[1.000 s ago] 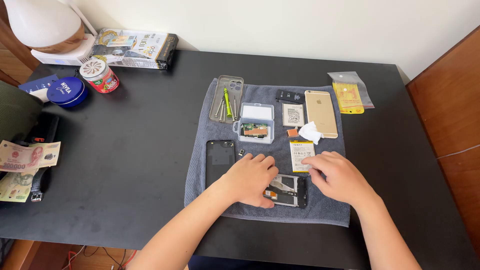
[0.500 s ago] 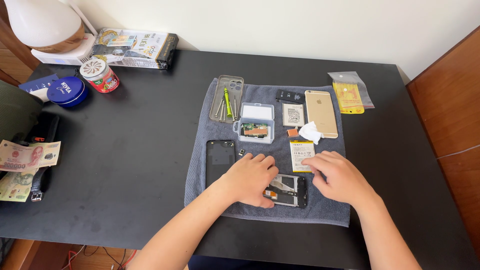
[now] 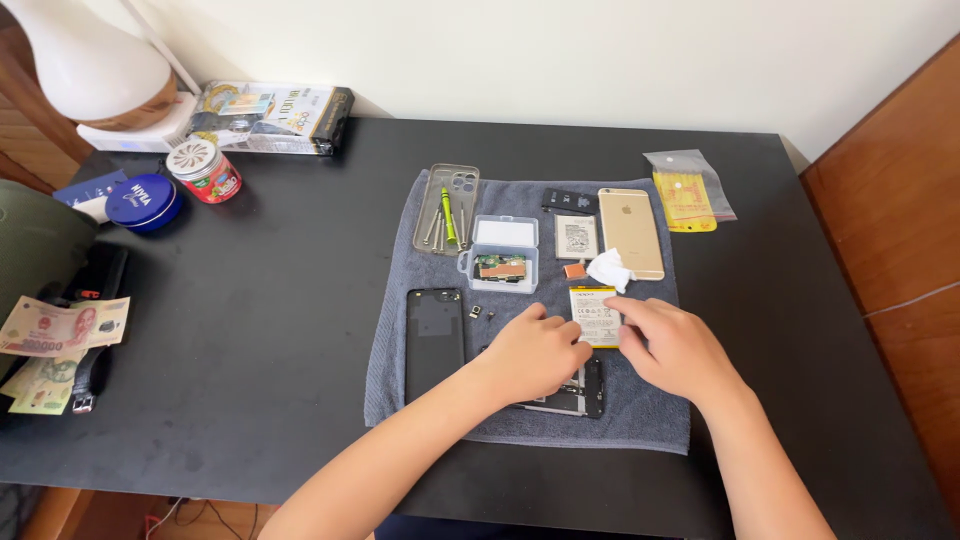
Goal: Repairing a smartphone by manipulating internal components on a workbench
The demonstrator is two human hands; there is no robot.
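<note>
On a grey towelling cloth (image 3: 640,420) spread over the black tabletop (image 3: 250,330), both hands work at a black opened phone body (image 3: 580,392) lying near the cloth's 6 o'clock edge. The left hand (image 3: 532,352) lies palm-down over the phone body, fingers curled loosely on top of it, covering most of it; only its right end and lower edge show. Whether those fingers pinch anything underneath cannot be told. The right hand (image 3: 678,348) rests just at 3 o'clock of the left, its fingertips lying on the flat white-and-yellow phone battery (image 3: 592,312), which sits at 12 o'clock of the phone body; the fingers press flat and do not close around it.

At 9 o'clock of the left hand lies a black rectangular screen panel (image 3: 434,340), with two small dark loose parts (image 3: 481,313) just beyond its upper right corner. Further toward 12 o'clock stand a small clear plastic box (image 3: 500,254) holding a circuit board, and a clear phone case (image 3: 447,208) carrying a green-handled screwdriver. A gold phone back (image 3: 630,232) lies at 1 o'clock, a crumpled white tissue (image 3: 608,270) touching its lower left corner.
</note>
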